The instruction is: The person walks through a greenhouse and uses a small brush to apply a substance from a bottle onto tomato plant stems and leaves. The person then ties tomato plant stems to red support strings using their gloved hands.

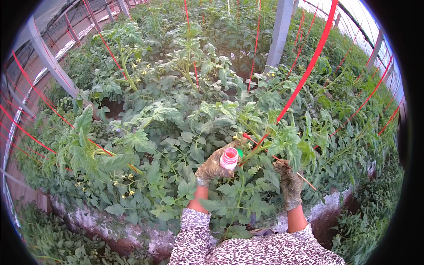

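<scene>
My left hand (213,165), in a soiled glove, holds a small uncapped plastic bottle (229,159) with pink-red contents, its mouth facing up. A green thing, perhaps a cap, shows beside the bottle. My right hand (288,179), gloved too, grips a thin stick (306,181) whose red tip (245,135) lies close to small yellow flowers above my left hand. Between the hands rises a tomato plant stem (255,150) with a red string along it. The fingertips of my left hand reach near the flowers and are partly hidden.
Tomato plants (198,132) spread in front and to both sides, with red strings (308,69) running up from them. A grey post (280,36) stands ahead, another post (53,63) at the left. Whitish soil (112,228) edges the bed near me. More yellow flowers (131,192) hang at the left.
</scene>
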A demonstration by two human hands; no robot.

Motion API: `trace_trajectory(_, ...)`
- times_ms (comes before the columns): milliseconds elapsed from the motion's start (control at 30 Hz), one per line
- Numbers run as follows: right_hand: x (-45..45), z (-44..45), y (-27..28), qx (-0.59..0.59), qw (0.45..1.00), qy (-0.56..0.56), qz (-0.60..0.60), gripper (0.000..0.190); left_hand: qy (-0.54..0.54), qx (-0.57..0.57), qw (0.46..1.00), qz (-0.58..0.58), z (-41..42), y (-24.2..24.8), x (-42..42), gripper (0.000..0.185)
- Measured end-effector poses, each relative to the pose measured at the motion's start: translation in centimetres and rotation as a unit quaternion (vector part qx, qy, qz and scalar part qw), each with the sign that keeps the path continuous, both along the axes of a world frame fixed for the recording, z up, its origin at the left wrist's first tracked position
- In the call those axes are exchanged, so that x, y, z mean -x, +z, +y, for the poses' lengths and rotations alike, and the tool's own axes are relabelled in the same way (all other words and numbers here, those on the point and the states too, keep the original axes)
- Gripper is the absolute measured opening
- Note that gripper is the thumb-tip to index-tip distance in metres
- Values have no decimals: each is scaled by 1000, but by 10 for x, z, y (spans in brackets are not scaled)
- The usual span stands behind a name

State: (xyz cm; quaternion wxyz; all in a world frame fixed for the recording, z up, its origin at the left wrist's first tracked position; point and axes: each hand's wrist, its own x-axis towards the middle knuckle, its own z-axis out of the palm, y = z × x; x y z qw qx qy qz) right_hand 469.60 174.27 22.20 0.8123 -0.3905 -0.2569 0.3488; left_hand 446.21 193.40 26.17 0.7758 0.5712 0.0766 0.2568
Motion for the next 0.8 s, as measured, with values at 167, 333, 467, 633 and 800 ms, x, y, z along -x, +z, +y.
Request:
trace_trajectory(167, -3, 6, 0, -46, 999, 14, -4, 36, -10, -46, 999, -2, -2, 6, 1, 50)
trace_trajectory(333, 6, 3, 22, -71, 995, 38, 66, 30, 18, -91, 995, -43, -6, 7, 2, 51)
trace_trajectory(467, 11, -3, 38, -99, 991, 73, 61, 27, 11, 7, 1000, -22, -14, 10, 5, 50)
trace_trajectory(633, 3, -5, 24, -96, 988, 115, 46, 28, -15, 58, 998, -21, -17, 12, 9, 51)
trace_trajectory(800, 4, -4, 19, -56, 993, 99, 12, 30, 13, 43, 999, -11, -23, 15, 7, 53)
